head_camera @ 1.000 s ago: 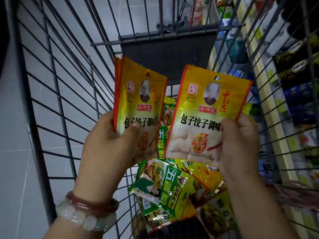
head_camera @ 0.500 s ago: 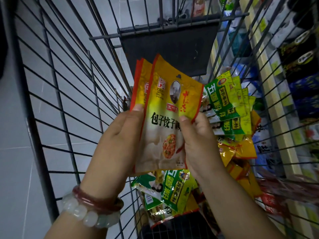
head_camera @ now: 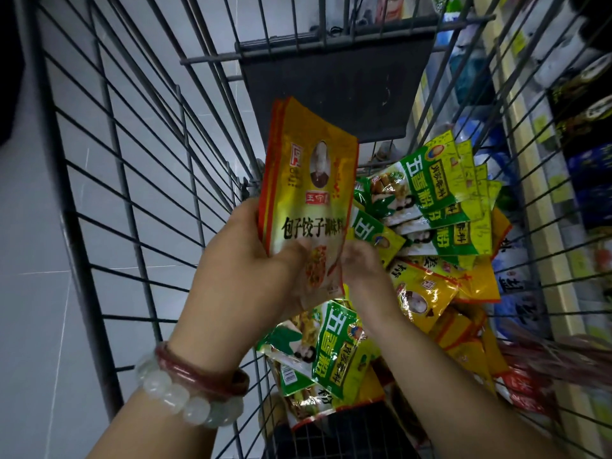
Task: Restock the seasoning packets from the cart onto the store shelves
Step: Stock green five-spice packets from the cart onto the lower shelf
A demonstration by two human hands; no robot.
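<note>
My left hand (head_camera: 251, 270) grips a small stack of yellow seasoning packets (head_camera: 308, 180) upright over the wire cart (head_camera: 139, 180), thumb across the front. My right hand (head_camera: 361, 270) is just right of the stack's lower edge, fingers curled at the packets; whether it pinches them is hidden behind the stack. In the cart lie green seasoning packets (head_camera: 427, 200) fanned out at the right, another green packet (head_camera: 334, 349) below my hands, and more yellow packets (head_camera: 427, 296).
Store shelves (head_camera: 563, 180) with dark and blue goods run along the right, outside the cart's wire side. The cart's dark grey seat flap (head_camera: 334, 91) stands at the far end. Grey tiled floor (head_camera: 39, 293) lies to the left.
One second ago each hand held a yellow packet apart. They came together, and the packets now form one stack in my left hand, turned more edge-on. View shifted toward the cart's right.
</note>
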